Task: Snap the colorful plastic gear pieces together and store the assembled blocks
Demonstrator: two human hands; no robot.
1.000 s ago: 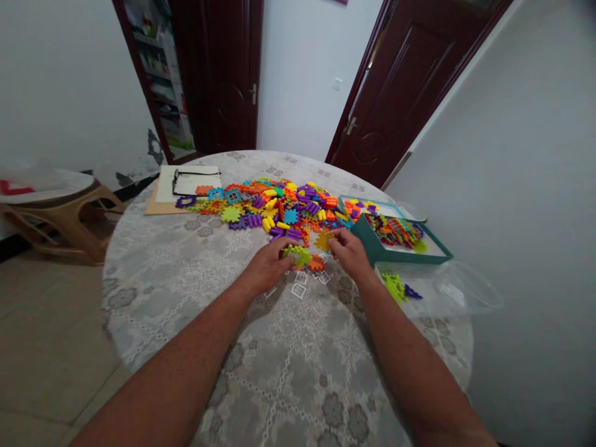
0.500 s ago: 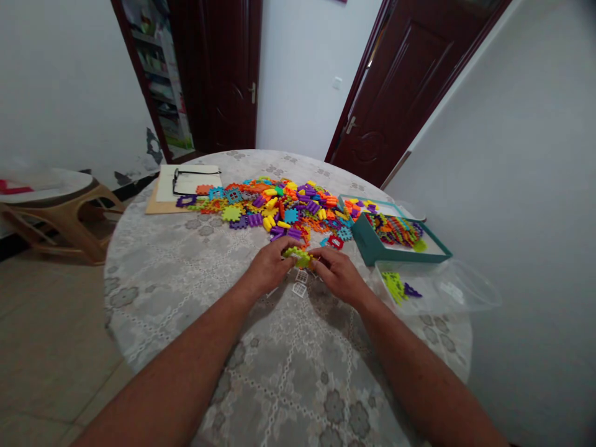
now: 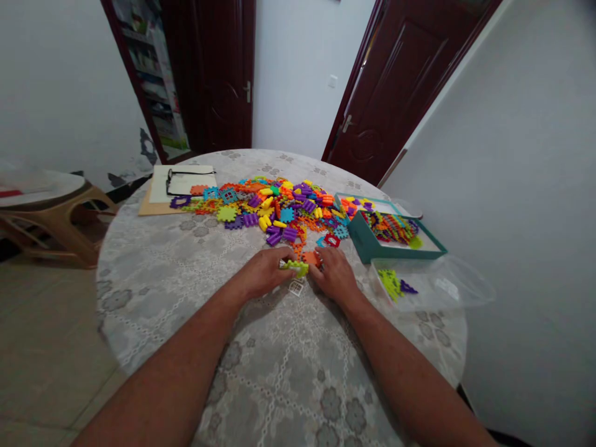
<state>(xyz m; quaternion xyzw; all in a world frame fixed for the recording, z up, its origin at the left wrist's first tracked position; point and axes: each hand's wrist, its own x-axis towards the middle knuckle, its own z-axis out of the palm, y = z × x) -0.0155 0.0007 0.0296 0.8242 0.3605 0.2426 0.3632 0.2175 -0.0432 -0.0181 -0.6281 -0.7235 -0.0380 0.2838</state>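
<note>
My left hand (image 3: 263,273) and my right hand (image 3: 333,273) meet near the middle of a round table with a lace cloth (image 3: 279,366). Between them both hands pinch a small lime-green block assembly (image 3: 295,267); an orange piece (image 3: 310,257) sits at my right fingertips. A small white window piece (image 3: 296,287) lies on the cloth just below the hands. Beyond the hands spreads a pile of colourful interlocking plastic blocks (image 3: 274,208).
A teal box (image 3: 372,247) holding more blocks stands to the right, with a clear plastic lid (image 3: 433,285) carrying a green and a purple piece in front of it. Glasses on papers (image 3: 184,180) lie at the far left. A wooden stool (image 3: 51,217) stands left of the table; two dark doors behind.
My right hand came back from the pile toward my left hand, and both now close on the green assembly, lower and nearer to me. The view shifted slightly.
</note>
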